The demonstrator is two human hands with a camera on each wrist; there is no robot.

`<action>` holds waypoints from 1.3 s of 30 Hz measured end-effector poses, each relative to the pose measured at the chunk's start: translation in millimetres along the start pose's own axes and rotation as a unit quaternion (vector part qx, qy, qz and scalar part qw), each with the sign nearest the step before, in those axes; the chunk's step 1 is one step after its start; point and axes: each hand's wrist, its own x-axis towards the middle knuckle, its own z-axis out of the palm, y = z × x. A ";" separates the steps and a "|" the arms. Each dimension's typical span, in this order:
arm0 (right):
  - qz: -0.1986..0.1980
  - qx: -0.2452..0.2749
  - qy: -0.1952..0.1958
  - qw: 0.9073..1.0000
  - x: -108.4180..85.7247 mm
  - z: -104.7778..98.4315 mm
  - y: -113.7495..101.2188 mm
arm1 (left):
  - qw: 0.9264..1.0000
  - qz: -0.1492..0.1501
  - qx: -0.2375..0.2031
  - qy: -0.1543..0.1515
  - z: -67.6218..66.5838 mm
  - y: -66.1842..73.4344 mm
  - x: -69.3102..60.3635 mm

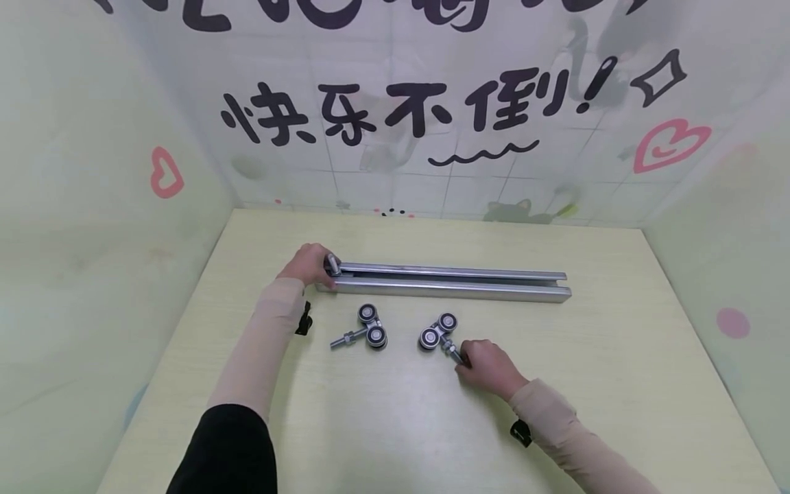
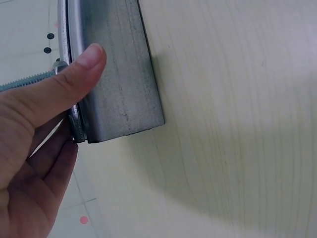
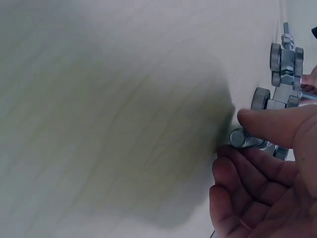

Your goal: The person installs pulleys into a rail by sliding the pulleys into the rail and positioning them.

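A metal channel rail (image 1: 444,291) lies lengthwise across the table, its slot facing up. My left hand (image 1: 310,264) grips the rail's left end, the thumb (image 2: 84,64) on its side wall. Out of the slot beside that hand sticks a threaded bolt (image 2: 29,80) with a nut; whatever it is fixed to inside is hidden. In front of the rail, my right hand (image 1: 492,368) pinches the bolt end of a roller trolley (image 1: 431,337) between thumb and fingers. A second roller trolley (image 1: 376,335) rests on the table to its left, untouched, its bolt pointing left.
The pale wood-grain table (image 1: 395,425) carries these parts. Behind it stands a white printed backdrop (image 1: 395,185), with light printed panels on the left (image 1: 111,226) and right (image 1: 728,274). A black band (image 1: 305,320) is on the left wrist.
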 end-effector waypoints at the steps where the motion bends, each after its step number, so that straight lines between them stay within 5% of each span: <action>1: 0.000 -0.005 0.003 1.000 -0.2 0.6 -0.3 | 1.000 -0.001 -0.001 0.000 0.3 -0.4 0.3; 14: -0.002 -0.027 0.042 0.999 -5.4 0.9 -6.3 | 1.000 -0.004 -0.005 -0.001 -0.3 0.8 -0.9; 33: -0.053 -0.040 0.096 0.993 -13.9 -4.3 -18.2 | 1.000 0.000 0.007 0.007 0.5 -1.1 1.5; 39: -0.085 -0.043 0.142 0.985 -14.7 -5.5 -21.8 | 1.000 -0.007 -0.001 0.004 0.5 0.3 0.3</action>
